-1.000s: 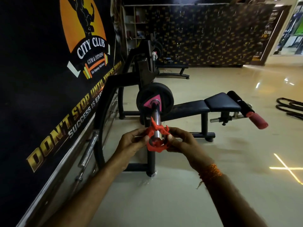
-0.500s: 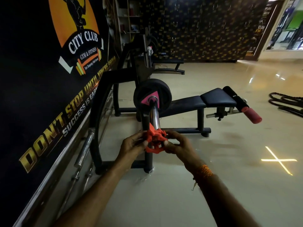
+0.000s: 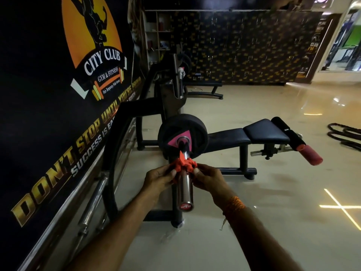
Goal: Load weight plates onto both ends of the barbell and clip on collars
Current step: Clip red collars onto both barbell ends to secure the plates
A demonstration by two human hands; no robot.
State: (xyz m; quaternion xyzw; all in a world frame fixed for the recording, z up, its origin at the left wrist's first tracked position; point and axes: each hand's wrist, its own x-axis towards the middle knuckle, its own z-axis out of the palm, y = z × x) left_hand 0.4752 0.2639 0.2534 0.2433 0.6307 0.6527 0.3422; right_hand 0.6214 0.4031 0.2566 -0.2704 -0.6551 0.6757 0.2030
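Observation:
A chrome barbell sleeve (image 3: 185,189) points toward me, its red end cap nearest. A black weight plate (image 3: 197,130) with a pink triangle sits further up the sleeve. A red-orange clip collar (image 3: 182,164) is around the sleeve, partway between the end cap and the plate. My left hand (image 3: 159,179) grips the collar's left side and my right hand (image 3: 208,178) grips its right side. The bar's far end is hidden behind the rack.
A black bench (image 3: 259,133) with a red foam roller stands to the right. The black rack frame (image 3: 117,145) and a banner wall (image 3: 48,106) close off the left. Spare bars (image 3: 93,200) lie along the wall. Ropes (image 3: 345,135) lie far right on the glossy floor.
The collar has slid from the sleeve's tip further up the sleeve toward the plate, with both hands moving along with it; the end cap now shows.

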